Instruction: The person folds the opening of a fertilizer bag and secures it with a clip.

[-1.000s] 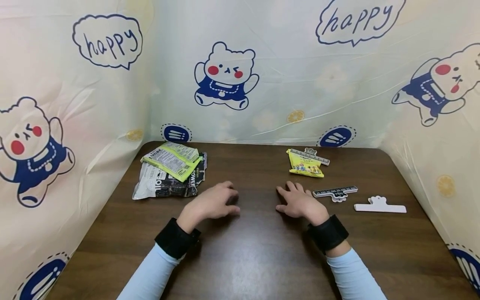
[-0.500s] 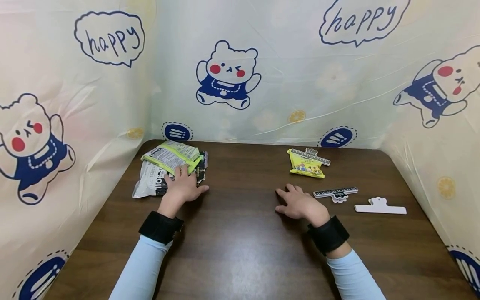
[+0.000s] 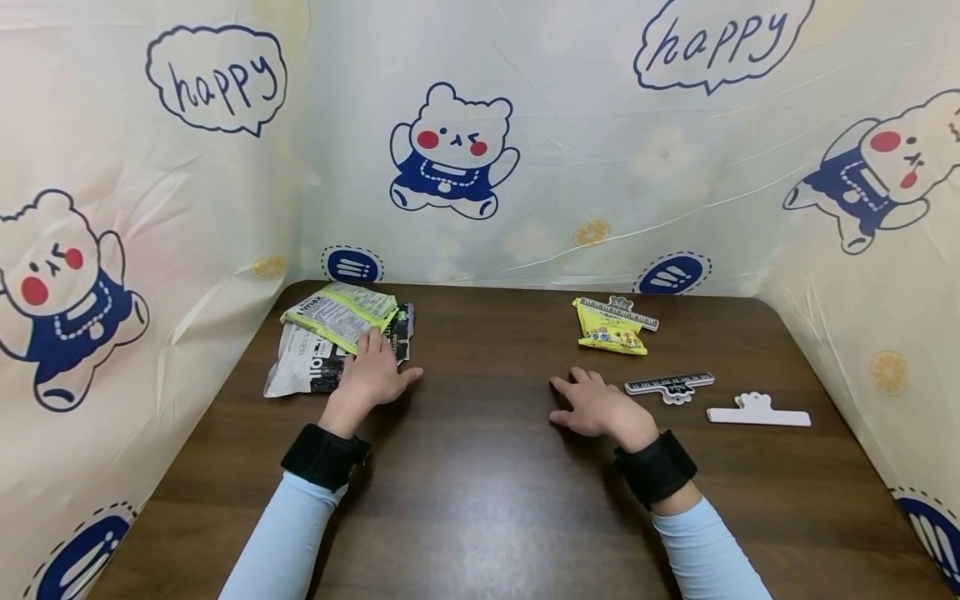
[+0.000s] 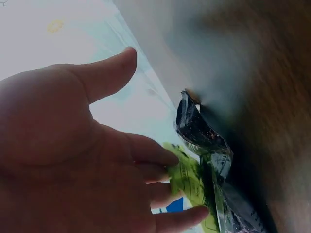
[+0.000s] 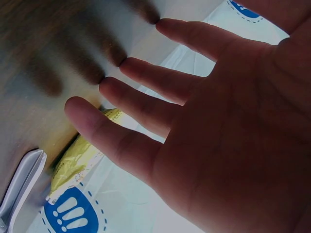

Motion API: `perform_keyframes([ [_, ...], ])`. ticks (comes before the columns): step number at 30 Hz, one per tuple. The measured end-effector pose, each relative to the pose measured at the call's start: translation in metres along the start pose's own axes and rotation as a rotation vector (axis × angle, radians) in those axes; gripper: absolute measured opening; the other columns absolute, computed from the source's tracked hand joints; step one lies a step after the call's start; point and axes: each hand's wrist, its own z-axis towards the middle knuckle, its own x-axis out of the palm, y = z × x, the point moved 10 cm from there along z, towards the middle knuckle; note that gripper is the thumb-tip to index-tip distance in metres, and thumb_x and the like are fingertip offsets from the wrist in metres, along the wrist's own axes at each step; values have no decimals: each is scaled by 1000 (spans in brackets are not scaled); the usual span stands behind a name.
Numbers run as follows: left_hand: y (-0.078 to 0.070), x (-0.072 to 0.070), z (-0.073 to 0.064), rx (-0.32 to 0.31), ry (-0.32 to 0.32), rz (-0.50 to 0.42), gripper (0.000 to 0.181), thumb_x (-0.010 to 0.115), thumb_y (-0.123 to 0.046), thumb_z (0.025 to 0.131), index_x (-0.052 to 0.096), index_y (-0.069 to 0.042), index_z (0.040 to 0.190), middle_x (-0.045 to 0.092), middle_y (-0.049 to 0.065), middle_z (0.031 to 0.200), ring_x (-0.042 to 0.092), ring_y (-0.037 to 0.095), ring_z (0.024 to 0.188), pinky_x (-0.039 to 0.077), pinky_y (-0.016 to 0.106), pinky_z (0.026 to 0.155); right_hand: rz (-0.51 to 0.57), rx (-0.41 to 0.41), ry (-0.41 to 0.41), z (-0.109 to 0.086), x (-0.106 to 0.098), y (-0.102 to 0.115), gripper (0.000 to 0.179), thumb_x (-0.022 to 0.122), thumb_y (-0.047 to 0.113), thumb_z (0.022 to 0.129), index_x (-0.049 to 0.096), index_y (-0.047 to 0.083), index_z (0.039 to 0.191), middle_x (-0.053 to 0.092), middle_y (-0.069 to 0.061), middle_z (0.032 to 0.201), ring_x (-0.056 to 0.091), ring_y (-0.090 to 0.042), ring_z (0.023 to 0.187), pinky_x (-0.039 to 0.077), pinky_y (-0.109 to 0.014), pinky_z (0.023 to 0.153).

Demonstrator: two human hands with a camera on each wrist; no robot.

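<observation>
Green bag point(image 3: 337, 315): one, at the far left of the table point(image 3: 487, 467), lying flat on top of the dark bag. Long axis aslant, from far left to near right, so that its near right end points toward the left hand point(image 3: 370, 379). Bearing: ahead of that hand and a little to its left.

Dark bag point(image 3: 296, 362): one, grey and black, beneath the green bag; long axis roughly left to right, its near edge partly behind the left hand.

Left hand: by far the nearer. Fingers extended over the green bag's near right end, thumb splayed to the right; nothing gripped. Whether the fingertips press or only rest there cannot be told.

Right hand point(image 3: 600, 408): well apart from both bags, to their right. Fingers spread, tips down on the table, nothing held.

Yellow bag point(image 3: 611, 329): one, ahead of the right hand, a silver clip point(image 3: 619, 312) across its far end.

Black clip point(image 3: 670, 385): one, just beside the right hand on its right, long axis nearly left to right.

White clip point(image 3: 759, 414): one, farther right, long axis likewise left to right.
</observation>
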Motion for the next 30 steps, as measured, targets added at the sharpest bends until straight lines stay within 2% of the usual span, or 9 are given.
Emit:
perform_keyframes([
  [7,-3,-7,0,15,-89,-86,99,55,-47,106,5,23,154,-4,42,168,0,56,155,16,68,124,3,-4,0,0,-1,1,63,61,33,106,41,5,158,28,-35,166,25,-55,151,30,-74,116],
  [13,-7,-12,-3,21,-124,-94,95,56,-45,106,11,24,154,2,41,168,6,55,155,20,67,124,10,-8,6,1,0,0,63,61,32,106,41,4,158,27,-35,166,25,-55,151,29,-74,116],
  [23,-38,-6,-13,110,-103,-31,92,59,-45,105,19,23,153,13,39,167,14,52,155,25,65,123,0,-8,7,3,1,-1,64,61,33,106,41,5,159,27,-35,166,24,-55,151,29,-74,116],
  [30,-61,12,-20,155,-20,29,90,58,-46,105,22,20,155,13,38,169,14,49,157,25,61,125,-2,-15,-5,1,0,0,63,61,33,106,41,5,159,27,-35,166,25,-55,151,30,-73,116],
])
